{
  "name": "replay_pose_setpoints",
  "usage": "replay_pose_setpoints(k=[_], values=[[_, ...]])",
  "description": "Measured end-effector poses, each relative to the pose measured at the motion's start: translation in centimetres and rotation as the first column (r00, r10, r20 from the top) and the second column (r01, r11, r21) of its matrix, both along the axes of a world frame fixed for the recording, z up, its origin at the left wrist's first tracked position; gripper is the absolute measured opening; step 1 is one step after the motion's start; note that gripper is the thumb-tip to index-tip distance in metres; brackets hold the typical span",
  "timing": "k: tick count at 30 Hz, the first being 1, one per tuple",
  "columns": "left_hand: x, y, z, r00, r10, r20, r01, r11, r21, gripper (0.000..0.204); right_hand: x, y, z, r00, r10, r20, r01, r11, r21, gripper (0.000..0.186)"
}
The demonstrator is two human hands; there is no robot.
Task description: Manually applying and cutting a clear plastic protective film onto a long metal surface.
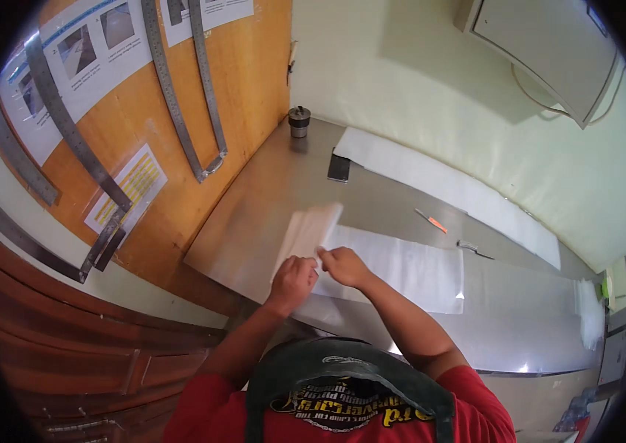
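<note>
— Left hand (pixel 296 279): condition?
— Fingers curled in, gripping the near edge of the raised white sheet (pixel 304 230).
— Right hand (pixel 342 266)?
— Closed on the same sheet at its lower right corner, just beside the left.
— Position of that sheet?
— Tilted up over the metal table (pixel 272 173), at the left end of the flat white sheet (pixel 409 269). Whether the two join, cannot be determined.
— Other items?
— Orange-handled knife (pixel 437 224) beyond the flat sheet; long white strip (pixel 446 190) along the wall.

Worktop (pixel 254 199) is smooth metal, semi-gloss; folded sheet (pixel 304 232) looks matt, foam-like plas.; wall panel (pixel 243 74) wood, sl. glossy; L-squares (pixel 172 103) dull metal.
</note>
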State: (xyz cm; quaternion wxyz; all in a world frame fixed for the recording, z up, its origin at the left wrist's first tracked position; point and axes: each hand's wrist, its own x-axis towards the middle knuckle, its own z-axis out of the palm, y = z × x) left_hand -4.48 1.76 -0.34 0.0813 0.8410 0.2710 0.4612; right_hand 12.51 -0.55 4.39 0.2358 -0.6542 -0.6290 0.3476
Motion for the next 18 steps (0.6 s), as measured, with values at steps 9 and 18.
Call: replay_pose_setpoints(k=[9, 18], values=[[0.5, -0.9, 0.2, 0.974, 0.075, 0.215, -0.065, 0.996, -0.055, 0.025, -0.8, 3.0, -2.5, 0.827, 0.118, 0.55, -0.271, 0.94, 0.207, 0.028], [2.7, -0.4, -1.4, 0.707, 0.522, 0.477, 0.064, 0.625, -0.778, 0.02, -9.4, 7.0, 16.3, 0.856, 0.293, 0.427, -0.497, 0.697, 0.518, 0.02]])
